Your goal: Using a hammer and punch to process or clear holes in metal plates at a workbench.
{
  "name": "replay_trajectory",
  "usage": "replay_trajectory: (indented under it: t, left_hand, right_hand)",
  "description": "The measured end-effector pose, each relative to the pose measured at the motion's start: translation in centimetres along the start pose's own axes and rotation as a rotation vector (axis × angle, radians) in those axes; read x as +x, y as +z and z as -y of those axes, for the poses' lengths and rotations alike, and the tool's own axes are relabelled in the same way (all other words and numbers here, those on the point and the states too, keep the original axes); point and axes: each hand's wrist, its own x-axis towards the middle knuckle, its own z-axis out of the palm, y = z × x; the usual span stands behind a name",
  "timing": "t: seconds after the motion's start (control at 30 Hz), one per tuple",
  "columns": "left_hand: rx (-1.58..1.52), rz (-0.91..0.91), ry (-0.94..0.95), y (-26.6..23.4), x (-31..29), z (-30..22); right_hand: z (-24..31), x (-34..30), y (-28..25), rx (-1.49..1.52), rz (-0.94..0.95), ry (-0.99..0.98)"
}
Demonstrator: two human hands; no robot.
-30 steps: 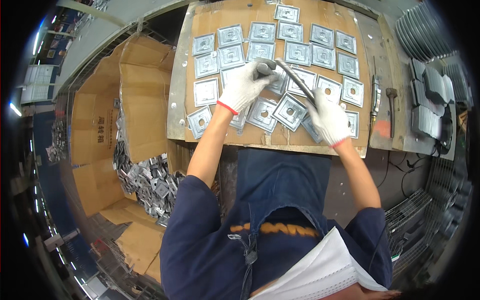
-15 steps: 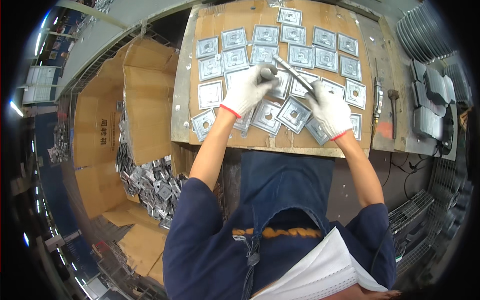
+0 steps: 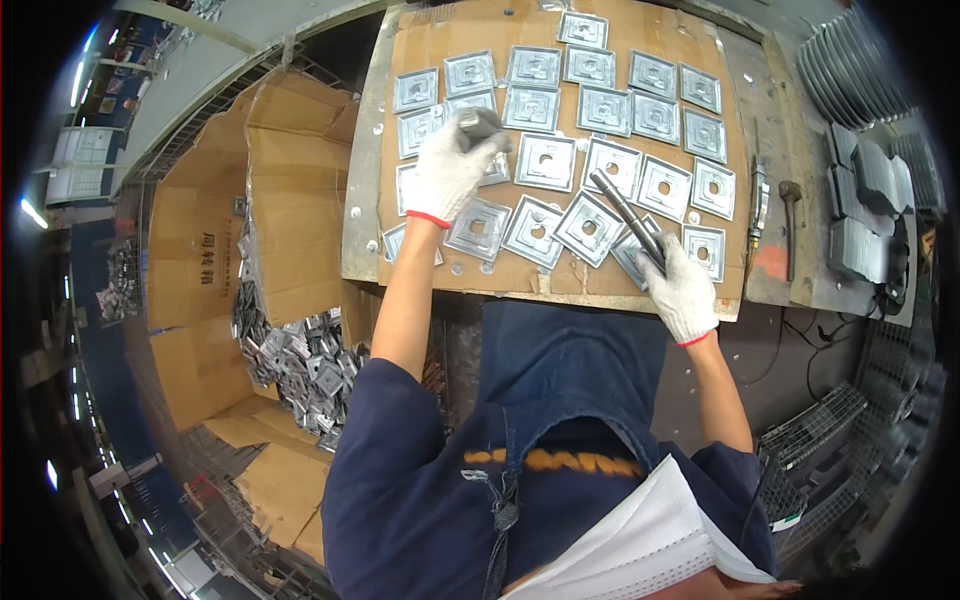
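My right hand (image 3: 682,293), in a white knit glove with a red cuff, grips a straight dark metal rod (image 3: 622,208) near its lower end. The rod slants up and left over the square grey metal plates at the near right of the board. My left hand (image 3: 447,172), gloved alike, is raised over the left part of the plates. Its fingers are curled and their tips look grey; what they hold, if anything, I cannot make out. Near the middle lies a square plate (image 3: 546,162) with a round hole, and another holed plate (image 3: 589,229) sits at an angle nearer me.
Flat cardboard (image 3: 735,180) covers the bench under several rows of plates. A hammer (image 3: 790,230) lies on the right, beside stacked grey metal parts (image 3: 858,245). To the left stands a large cardboard box (image 3: 290,200) with a heap of small metal pieces (image 3: 310,375).
My left hand has moved left, away from the rod. My right hand has drawn the rod down and toward me, uncovering holed plates in the middle.
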Motion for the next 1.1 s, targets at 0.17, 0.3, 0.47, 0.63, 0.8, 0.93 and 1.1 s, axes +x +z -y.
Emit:
replay_trajectory:
  t: [0.17, 0.3, 0.47, 0.63, 0.8, 0.93, 1.1]
  left_hand:
    - [0.125, -0.077, -0.031, -2.5, -0.6, 0.8]
    - [0.35, -0.084, -0.111, -2.7, -0.9, 1.9]
    - [0.378, -0.104, -0.101, -2.0, -1.3, 1.7]
    - [0.408, -0.072, -0.131, -2.5, -1.1, 1.2]
    - [0.355, 0.001, -0.068, -3.5, -0.2, 3.6]
    - [0.552, 0.049, -0.153, -3.6, -0.3, 1.5]
    - [0.541, 0.062, -0.149, -3.3, -0.3, 0.5]
  right_hand:
    - [1.5, 1.2, 0.2, 0.015, 0.081, -0.062]
    - [3.4, 2.9, 1.4, -0.021, 0.165, -0.163]
    - [4.0, 3.4, 2.5, 0.082, 0.252, -0.118]
    - [3.4, 3.6, 3.3, 0.114, 0.212, -0.147]
    - [5.8, 5.3, 1.8, 0.193, 0.23, -0.221]
    - [11.8, 6.9, -1.3, 0.171, 0.195, -0.268]
    - [16.9, 7.9, -2.2, 0.408, -0.186, -0.644]
